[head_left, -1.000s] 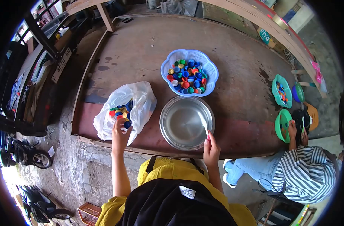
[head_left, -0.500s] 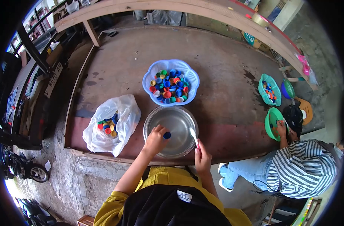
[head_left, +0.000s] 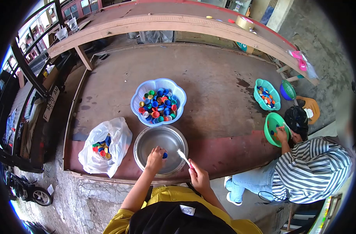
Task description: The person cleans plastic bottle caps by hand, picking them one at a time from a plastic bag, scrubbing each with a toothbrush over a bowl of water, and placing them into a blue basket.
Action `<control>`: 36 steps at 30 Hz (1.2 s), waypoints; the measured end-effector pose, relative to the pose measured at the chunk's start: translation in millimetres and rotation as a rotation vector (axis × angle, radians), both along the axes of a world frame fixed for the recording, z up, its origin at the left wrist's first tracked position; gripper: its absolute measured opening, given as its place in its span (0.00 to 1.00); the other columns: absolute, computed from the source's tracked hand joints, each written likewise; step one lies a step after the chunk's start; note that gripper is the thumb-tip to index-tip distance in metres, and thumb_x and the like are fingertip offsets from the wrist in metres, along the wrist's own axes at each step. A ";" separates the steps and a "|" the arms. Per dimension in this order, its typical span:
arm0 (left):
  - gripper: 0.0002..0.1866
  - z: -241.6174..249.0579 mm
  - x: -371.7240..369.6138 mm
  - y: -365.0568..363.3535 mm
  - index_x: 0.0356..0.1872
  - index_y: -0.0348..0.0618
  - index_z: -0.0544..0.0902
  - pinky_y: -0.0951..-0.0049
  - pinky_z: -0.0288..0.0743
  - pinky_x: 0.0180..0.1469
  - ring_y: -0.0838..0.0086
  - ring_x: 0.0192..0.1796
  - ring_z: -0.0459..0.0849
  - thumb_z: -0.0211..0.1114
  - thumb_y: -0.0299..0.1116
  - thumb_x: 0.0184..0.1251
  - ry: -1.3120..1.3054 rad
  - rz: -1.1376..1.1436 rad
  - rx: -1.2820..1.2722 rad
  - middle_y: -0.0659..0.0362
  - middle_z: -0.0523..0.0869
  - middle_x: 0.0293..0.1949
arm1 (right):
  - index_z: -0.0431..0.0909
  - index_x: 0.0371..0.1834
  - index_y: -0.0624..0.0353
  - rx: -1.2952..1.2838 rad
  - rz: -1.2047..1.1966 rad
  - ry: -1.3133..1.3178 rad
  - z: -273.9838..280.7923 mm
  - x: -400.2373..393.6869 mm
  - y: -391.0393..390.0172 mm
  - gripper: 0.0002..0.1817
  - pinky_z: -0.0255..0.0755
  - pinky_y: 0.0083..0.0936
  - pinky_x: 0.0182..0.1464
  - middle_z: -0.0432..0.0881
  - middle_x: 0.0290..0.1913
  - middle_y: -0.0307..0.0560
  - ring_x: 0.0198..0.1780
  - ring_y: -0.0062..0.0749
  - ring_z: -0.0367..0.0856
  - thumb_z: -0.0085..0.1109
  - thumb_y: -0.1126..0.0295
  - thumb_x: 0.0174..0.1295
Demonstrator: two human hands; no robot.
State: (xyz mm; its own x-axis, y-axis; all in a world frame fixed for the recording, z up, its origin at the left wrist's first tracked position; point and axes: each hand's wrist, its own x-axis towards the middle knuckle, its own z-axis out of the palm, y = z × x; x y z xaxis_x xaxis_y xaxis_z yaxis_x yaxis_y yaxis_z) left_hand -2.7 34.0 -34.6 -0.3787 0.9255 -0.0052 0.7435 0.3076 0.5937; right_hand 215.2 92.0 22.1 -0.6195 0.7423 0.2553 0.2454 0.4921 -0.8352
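Note:
My left hand [head_left: 156, 160] pinches a small blue bottle cap [head_left: 165, 155] above the round metal bowl [head_left: 158, 139]. In my right hand [head_left: 200, 177] is a toothbrush [head_left: 183, 156] with a white head and a partly pink handle. Its bristle end points up and left over the bowl's right side, apart from the cap. Just behind the bowl stands a blue scalloped plastic basket [head_left: 136, 97] heaped with bottle caps of several colours. To the left, a white plastic bag [head_left: 117, 132] lies open with more coloured caps inside.
A person in a striped shirt [head_left: 312, 167] works at the right over a green basin [head_left: 268, 130]. Beyond it are a teal basket of caps [head_left: 259, 86] and a black bag [head_left: 296, 119]. A wooden beam [head_left: 146, 24] crosses the far side of the brown table [head_left: 213, 85].
The view has shifted, so the table's contents appear lower and further left. The toothbrush slants more to the left now. Both hands keep their holds.

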 end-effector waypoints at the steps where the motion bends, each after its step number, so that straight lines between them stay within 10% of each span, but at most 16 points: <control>1: 0.20 1.5 1.7 -0.6 0.43 0.47 0.81 0.63 0.75 0.53 0.59 0.51 0.77 0.73 0.27 0.44 0.008 0.000 -0.008 0.55 0.77 0.45 | 0.72 0.59 0.62 -0.012 0.004 -0.005 0.7 1.5 1.2 0.19 0.73 0.25 0.36 0.82 0.39 0.57 0.33 0.37 0.82 0.52 0.75 0.64; 36: 0.29 49.2 10.2 -9.8 0.51 0.37 0.72 0.69 0.78 0.47 0.66 0.42 0.84 0.72 0.22 0.44 -0.342 0.103 0.415 0.52 0.81 0.39 | 0.71 0.62 0.56 0.009 0.165 0.035 25.6 -13.4 28.9 0.22 0.75 0.34 0.34 0.82 0.39 0.59 0.33 0.48 0.82 0.54 0.74 0.63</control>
State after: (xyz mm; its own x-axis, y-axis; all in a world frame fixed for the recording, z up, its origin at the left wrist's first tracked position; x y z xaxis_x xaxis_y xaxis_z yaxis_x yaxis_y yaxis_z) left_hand 7.4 24.2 14.6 -0.5081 0.8343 0.2138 0.4655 0.0571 0.8832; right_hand 201.8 120.8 47.7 -0.7234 0.6289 0.2849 0.1314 0.5305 -0.8374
